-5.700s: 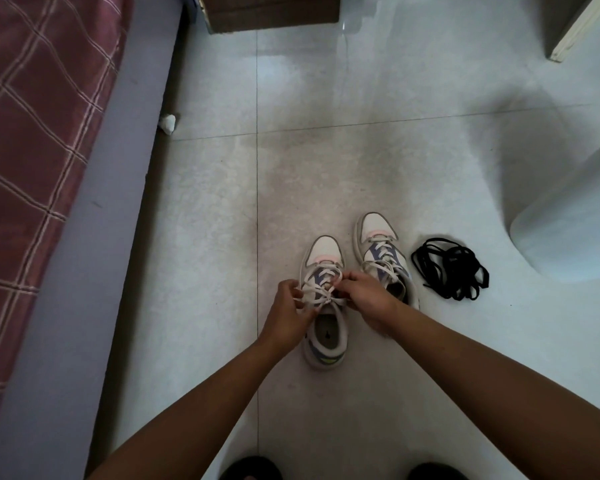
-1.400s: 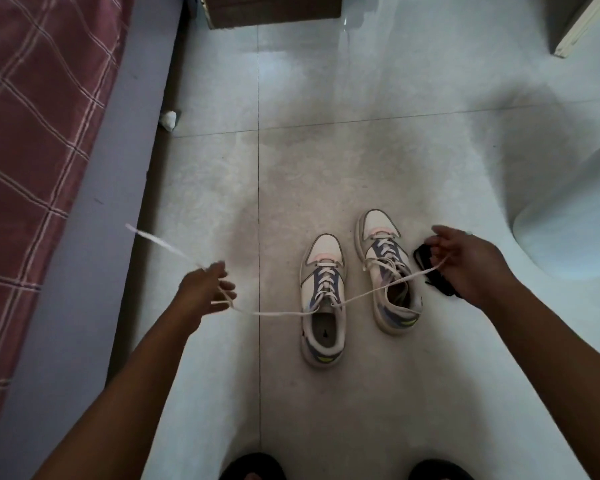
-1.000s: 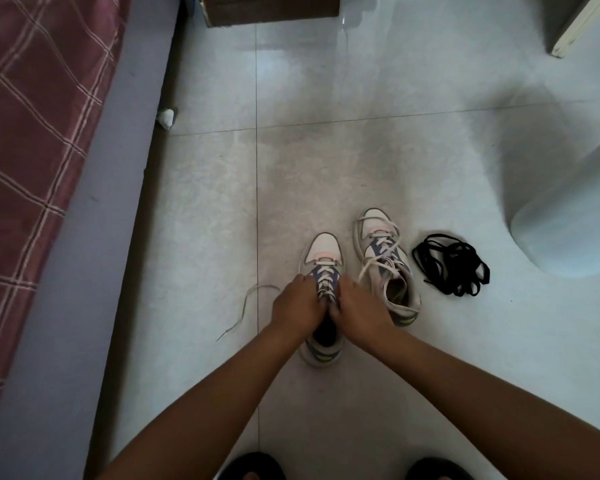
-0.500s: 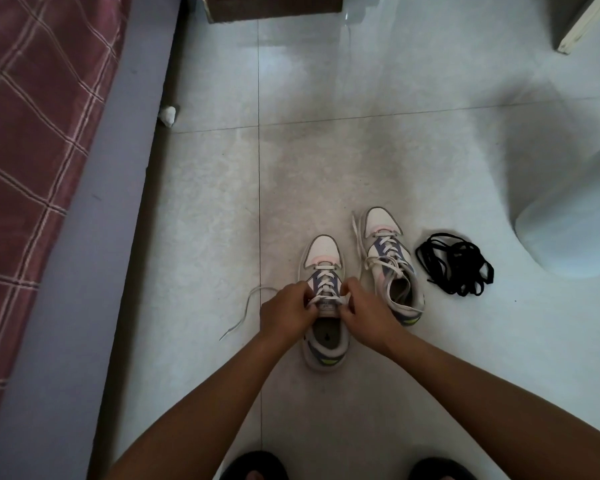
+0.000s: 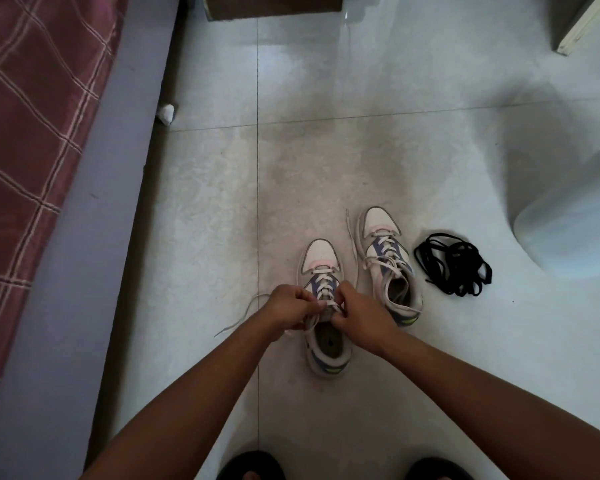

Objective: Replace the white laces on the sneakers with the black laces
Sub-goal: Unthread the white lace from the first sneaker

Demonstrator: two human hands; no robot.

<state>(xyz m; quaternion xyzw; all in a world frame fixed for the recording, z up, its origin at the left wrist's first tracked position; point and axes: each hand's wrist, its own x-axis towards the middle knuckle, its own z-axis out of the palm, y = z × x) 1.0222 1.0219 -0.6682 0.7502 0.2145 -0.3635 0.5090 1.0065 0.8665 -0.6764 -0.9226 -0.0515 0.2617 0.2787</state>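
Observation:
Two white sneakers with blue and pink trim stand on the tiled floor. On the left sneaker (image 5: 321,258) my left hand (image 5: 288,310) and my right hand (image 5: 357,311) both pinch its white lace (image 5: 323,282) at the upper eyelets. One loose lace end (image 5: 243,311) trails on the floor to the left. The right sneaker (image 5: 387,258) stands apart with its white lace loosened. A bundle of black laces (image 5: 452,268) lies on the floor just right of it.
A bed with a red checked cover (image 5: 25,133) and grey side runs along the left. A pale rounded object (image 5: 572,230) stands at the right. A crumpled white scrap (image 5: 166,113) lies by the bed. Dark footwear tips (image 5: 250,467) show at the bottom edge.
About a second and a half ago my hands were spread wide pulling the lace ends apart. They have come back together on the left sneaker's upper eyelets and are working the lace there.

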